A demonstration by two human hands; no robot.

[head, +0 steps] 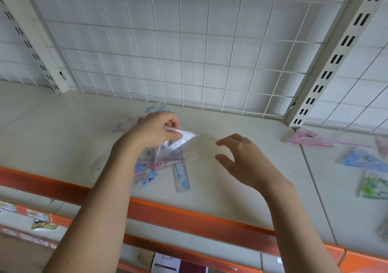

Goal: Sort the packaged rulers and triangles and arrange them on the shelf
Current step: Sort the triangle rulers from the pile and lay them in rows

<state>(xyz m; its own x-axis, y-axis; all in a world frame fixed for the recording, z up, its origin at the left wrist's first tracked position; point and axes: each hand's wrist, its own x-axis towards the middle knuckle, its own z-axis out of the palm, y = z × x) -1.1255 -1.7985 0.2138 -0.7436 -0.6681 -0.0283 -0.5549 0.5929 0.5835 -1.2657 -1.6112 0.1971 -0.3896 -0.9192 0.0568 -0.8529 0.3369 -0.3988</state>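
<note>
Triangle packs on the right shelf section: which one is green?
The green triangle pack, nearest the shelf's front edge; the blue one and pink one lie behind it.

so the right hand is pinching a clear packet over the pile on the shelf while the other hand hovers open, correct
Not quite: in the head view it is the left hand pinching the clear packet over the pile on the shelf; the right hand hovers open.

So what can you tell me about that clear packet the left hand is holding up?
The clear packet looks like a thin, see-through plastic sleeve with a white glare across it, roughly triangular, its tip pointing right. The left hand pinches its upper edge and holds it tilted above the heap of rulers and triangles on the shelf. It is blurred, so its print cannot be read. The right hand hovers nearby, apart from it.
</note>
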